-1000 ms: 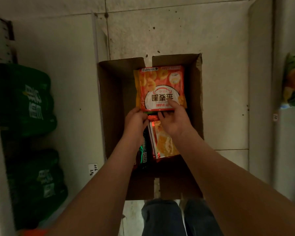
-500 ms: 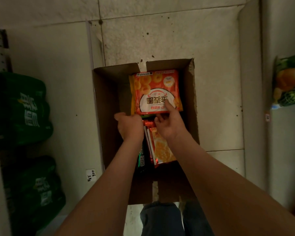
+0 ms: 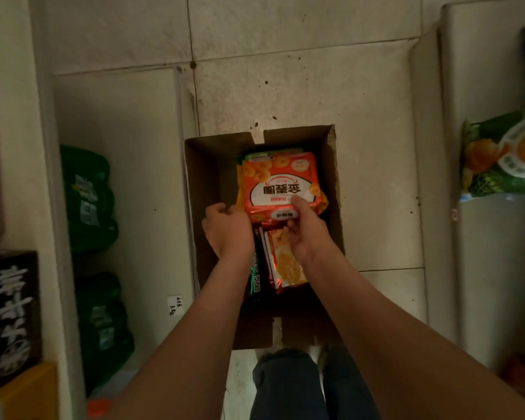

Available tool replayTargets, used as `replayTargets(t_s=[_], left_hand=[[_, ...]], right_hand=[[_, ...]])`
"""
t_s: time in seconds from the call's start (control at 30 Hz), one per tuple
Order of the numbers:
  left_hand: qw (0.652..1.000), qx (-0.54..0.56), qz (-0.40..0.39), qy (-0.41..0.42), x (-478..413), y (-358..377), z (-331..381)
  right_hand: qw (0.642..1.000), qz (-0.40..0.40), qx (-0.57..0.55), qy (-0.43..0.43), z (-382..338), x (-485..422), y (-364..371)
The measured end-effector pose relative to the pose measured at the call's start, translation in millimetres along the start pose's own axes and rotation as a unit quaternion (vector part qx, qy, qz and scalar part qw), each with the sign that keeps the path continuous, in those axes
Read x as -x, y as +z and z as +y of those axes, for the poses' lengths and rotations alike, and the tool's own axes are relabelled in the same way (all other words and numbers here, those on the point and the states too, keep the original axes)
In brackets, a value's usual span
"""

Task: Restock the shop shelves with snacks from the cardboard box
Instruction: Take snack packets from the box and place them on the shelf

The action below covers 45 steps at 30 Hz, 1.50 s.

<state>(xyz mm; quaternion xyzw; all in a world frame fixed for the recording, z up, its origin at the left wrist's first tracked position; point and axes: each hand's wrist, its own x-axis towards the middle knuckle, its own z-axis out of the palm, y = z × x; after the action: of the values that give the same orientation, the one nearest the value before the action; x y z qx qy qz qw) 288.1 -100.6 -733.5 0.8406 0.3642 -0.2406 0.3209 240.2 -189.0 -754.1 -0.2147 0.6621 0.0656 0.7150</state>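
My right hand is gripping 1 orange snack bag in the cardboard box; my left hand is curling beside it, grip unclear. Other packets are waiting inside, unshelved.

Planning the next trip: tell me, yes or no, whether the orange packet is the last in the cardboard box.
No: other packets sit in the cardboard box beside the orange packet.

A box stands open on the floor. At its far end the right grip pinches an orange bag's near edge, thumb on top. The left grip curls against the bag's near left corner; whether it holds is unclear. Packets lie at the near end.
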Motion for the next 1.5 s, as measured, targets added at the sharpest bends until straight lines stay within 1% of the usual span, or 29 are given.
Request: replayTargets(t_s=[0.07,0.13,0.23,0.27,0.33,0.4,0.5,0.53,0.57,0.63,0.7,0.8,0.9,0.97,1.03,1.1,1.13,1.2,1.33,1.4,1.5], left_hand=[[1.0,0.011,-0.003,-0.001,14,-13,2],[1.0,0.013,0.001,0.024,31,-27,7],[0.994,-0.029,-0.027,0.103,75,-63,23],[0.99,-0.052,-0.03,0.128,80,-69,25],[0.978,-0.082,-0.06,0.182,114,-97,48],[0.964,-0.099,-0.107,0.222,146,-119,66],[0.943,-0.126,-0.195,0.238,204,-158,94],[0.938,-0.14,-0.212,0.238,217,-167,97],[0.925,-0.159,-0.232,0.255,242,-182,102],[0.905,-0.171,-0.253,0.298,288,-218,110],[0.904,-0.169,-0.257,0.297,315,-243,111],[0.884,-0.17,-0.291,0.325,358,-281,119],[0.864,-0.186,-0.343,0.317,389,-304,121],[0.85,-0.203,-0.386,0.296,409,-320,122],[0.839,-0.186,-0.444,0.255,421,-331,119],[0.814,-0.19,-0.494,0.239,442,-339,111],[0.803,-0.194,-0.509,0.242,454,-342,106],[0.792,-0.184,-0.53,0.241,480,-341,92],[0.776,-0.154,-0.585,0.178,530,-337,56],[0.767,-0.141,-0.604,0.161,558,-332,30],[0.761,-0.112,-0.614,0.179,602,-331,-10]], right_hand=[[1.0,-0.009,0.006,0.0,-2,26,-8],[1.0,0.0,0.026,-0.017,-6,52,-18],[0.996,0.027,0.062,-0.055,-25,117,-42],[0.995,0.022,0.079,-0.055,-24,121,-46],[0.99,0.019,0.118,-0.07,-43,172,-61],[0.983,0.006,0.158,-0.096,-57,218,-74],[0.97,-0.004,0.194,-0.148,-78,302,-91],[0.964,-0.01,0.216,-0.155,-79,317,-92],[0.958,-0.01,0.235,-0.164,-83,346,-100],[0.947,-0.012,0.26,-0.189,-89,397,-116],[0.938,-0.019,0.276,-0.208,-90,425,-130],[0.928,-0.036,0.291,-0.231,-92,487,-152],[0.928,-0.046,0.276,-0.245,-87,535,-175],[0.934,-0.045,0.246,-0.255,-82,562,-197],[0.938,-0.057,0.22,-0.263,-82,579,-214],[0.936,-0.059,0.208,-0.276,-78,599,-239],[0.935,-0.06,0.203,-0.283,-76,607,-250],[0.935,-0.056,0.185,-0.297,-67,622,-275],[0.936,-0.051,0.131,-0.324,-38,647,-327],[0.933,-0.042,0.114,-0.34,-19,658,-359],[0.926,-0.032,0.093,-0.365,6,678,-403]])
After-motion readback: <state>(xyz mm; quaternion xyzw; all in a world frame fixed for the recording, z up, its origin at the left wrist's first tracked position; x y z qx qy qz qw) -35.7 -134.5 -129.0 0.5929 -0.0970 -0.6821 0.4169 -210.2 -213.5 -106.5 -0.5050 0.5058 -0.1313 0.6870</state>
